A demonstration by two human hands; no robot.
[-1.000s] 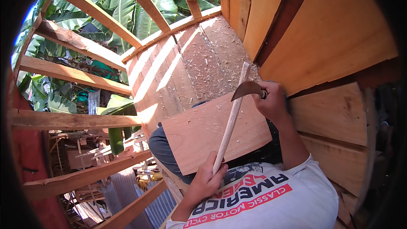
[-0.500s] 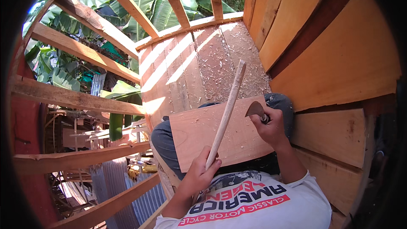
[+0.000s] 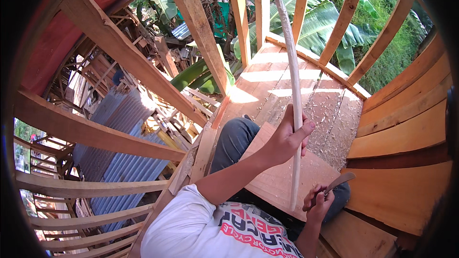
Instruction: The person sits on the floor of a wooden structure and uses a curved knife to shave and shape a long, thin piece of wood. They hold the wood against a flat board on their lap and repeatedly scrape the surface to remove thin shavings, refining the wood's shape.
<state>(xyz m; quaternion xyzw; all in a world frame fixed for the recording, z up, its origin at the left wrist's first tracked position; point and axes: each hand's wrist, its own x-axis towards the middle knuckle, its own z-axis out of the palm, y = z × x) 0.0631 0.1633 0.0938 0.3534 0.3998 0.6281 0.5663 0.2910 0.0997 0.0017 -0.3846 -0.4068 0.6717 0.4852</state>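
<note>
A long, pale, slightly curved wooden stick (image 3: 292, 67) stands nearly upright in front of me. My left hand (image 3: 292, 136) is wrapped round it near its middle. The stick's lower end hangs over the flat wooden board (image 3: 267, 177) on my lap. To the right, my right hand (image 3: 319, 201) is closed round the handle of a knife with a broad curved blade (image 3: 340, 181). The blade points up and to the right, apart from the stick. Most of the knife's handle is hidden by my fingers.
Wood shavings (image 3: 330, 119) litter the plank floor (image 3: 253, 107) ahead. Plank walling (image 3: 401, 196) rises close on my right. Spaced wooden beams (image 3: 129, 57) frame the left and front, with corrugated metal sheets (image 3: 119, 162) below and banana leaves (image 3: 315, 24) beyond.
My left hand has raised the stick and now grips it near the middle instead of the lower end. The knife hand has turned, so the blade points right. The view has swung left.
</note>
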